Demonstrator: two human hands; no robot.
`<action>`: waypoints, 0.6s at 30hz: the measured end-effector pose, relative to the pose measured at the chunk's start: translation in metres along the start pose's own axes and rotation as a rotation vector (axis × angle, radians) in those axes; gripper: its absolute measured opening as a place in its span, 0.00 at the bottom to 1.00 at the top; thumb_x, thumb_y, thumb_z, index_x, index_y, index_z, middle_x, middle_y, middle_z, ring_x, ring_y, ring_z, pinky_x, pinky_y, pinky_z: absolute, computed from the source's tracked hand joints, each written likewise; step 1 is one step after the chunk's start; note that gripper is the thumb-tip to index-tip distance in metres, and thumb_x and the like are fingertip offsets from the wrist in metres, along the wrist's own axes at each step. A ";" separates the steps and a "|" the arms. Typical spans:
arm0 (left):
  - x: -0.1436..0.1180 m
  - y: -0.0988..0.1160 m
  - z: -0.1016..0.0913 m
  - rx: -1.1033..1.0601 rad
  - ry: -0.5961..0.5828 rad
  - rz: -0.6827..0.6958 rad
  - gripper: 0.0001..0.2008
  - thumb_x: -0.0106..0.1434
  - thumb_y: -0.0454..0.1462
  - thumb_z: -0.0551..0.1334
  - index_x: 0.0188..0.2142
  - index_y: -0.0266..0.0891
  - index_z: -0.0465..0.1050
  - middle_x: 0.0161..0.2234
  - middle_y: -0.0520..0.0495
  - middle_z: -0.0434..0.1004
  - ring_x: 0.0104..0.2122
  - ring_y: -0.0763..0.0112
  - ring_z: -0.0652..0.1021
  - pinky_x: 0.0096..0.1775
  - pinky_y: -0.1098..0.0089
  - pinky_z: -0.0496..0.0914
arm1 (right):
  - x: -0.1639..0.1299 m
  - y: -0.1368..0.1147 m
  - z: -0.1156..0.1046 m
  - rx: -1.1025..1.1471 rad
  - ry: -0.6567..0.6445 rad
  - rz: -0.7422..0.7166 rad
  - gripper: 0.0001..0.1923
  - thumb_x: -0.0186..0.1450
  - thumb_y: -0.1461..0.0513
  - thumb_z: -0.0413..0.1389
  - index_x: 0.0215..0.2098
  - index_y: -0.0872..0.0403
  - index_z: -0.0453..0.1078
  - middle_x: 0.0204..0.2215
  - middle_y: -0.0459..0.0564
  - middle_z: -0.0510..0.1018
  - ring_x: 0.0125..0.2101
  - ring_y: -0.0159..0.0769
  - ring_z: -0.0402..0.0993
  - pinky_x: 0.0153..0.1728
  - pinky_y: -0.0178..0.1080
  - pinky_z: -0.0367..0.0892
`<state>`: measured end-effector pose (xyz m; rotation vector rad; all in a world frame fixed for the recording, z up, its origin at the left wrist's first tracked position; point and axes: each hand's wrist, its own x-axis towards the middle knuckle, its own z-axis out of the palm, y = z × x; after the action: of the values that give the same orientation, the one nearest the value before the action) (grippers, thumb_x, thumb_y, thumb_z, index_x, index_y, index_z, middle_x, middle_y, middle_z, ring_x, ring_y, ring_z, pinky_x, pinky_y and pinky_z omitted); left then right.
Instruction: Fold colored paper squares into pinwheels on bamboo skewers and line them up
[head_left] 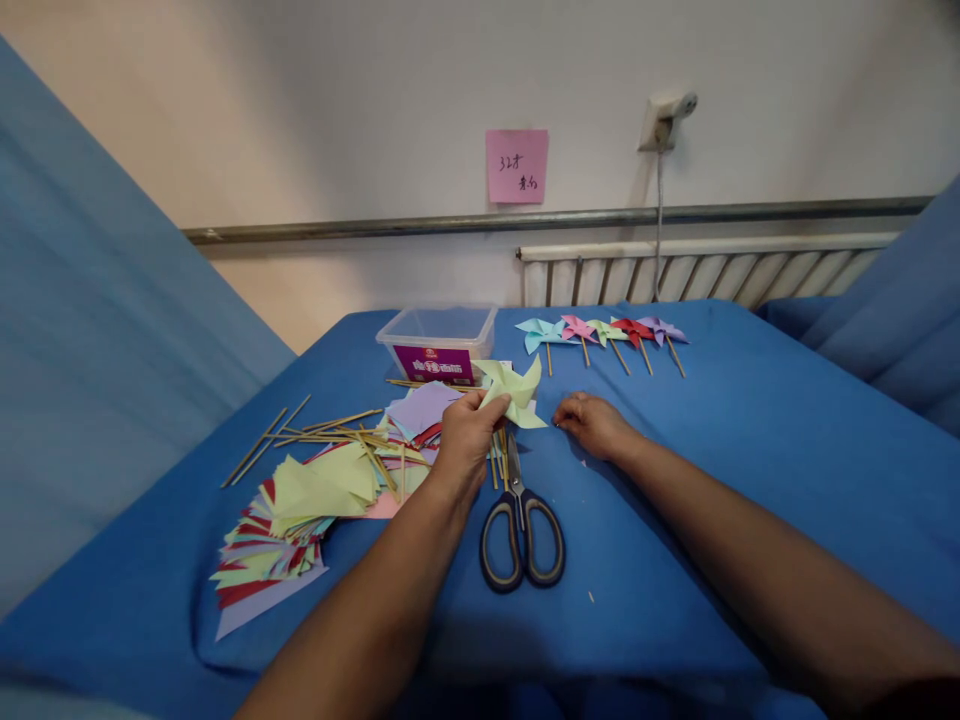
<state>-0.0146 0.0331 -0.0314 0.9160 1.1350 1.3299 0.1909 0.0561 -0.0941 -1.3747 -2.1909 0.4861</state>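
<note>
— What have you got hold of?

— My left hand [466, 432] is closed around a pale yellow-green paper pinwheel [514, 390], fingers pinched at its lower edge, holding it up just above the blue cloth [750, 460]. My right hand [592, 422] rests knuckles-up on the cloth just beside it, fingers curled in; whether anything is in it I cannot tell.

— And around them?

— One pair of scissors [522, 530] with black-and-yellow handles lies shut below my left hand. To my left are loose wooden sticks [330, 428] and a fanned heap of coloured paper squares [292, 520], too many to count.

— Any writing?

— A clear plastic tub [439, 342] behind the pinwheel has a purple label with pale characters I cannot read. A pink sticky note [517, 166] on the wall starts with "32", then handwriting I cannot make out.

— Finished ones?

— Five pinwheels on sticks [600, 338], in a row beyond my right hand: teal, pink, green, red, purple.
</note>
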 end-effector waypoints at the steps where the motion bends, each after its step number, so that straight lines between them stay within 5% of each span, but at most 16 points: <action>1: 0.000 0.000 0.000 -0.001 0.000 0.001 0.17 0.41 0.40 0.72 0.31 0.33 0.77 0.28 0.45 0.79 0.26 0.68 0.76 0.32 0.69 0.69 | 0.000 0.001 0.000 0.002 -0.004 -0.011 0.08 0.62 0.69 0.54 0.35 0.53 0.74 0.34 0.49 0.74 0.35 0.35 0.69 0.39 0.35 0.62; 9: -0.003 0.003 0.001 -0.005 0.002 -0.004 0.17 0.41 0.40 0.72 0.31 0.33 0.77 0.27 0.46 0.79 0.25 0.69 0.76 0.31 0.70 0.68 | -0.003 -0.005 -0.006 0.082 -0.096 -0.071 0.05 0.63 0.66 0.53 0.32 0.53 0.71 0.35 0.48 0.75 0.39 0.35 0.70 0.43 0.37 0.62; 18: -0.002 0.001 0.000 -0.012 -0.012 0.002 0.17 0.41 0.40 0.73 0.30 0.33 0.78 0.27 0.45 0.79 0.26 0.68 0.76 0.31 0.69 0.69 | -0.001 0.000 -0.001 0.031 -0.059 -0.003 0.08 0.62 0.70 0.52 0.35 0.54 0.71 0.38 0.50 0.75 0.39 0.35 0.69 0.42 0.37 0.61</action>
<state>-0.0145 0.0314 -0.0299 0.9157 1.1162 1.3304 0.1921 0.0557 -0.0936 -1.3564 -2.2228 0.5644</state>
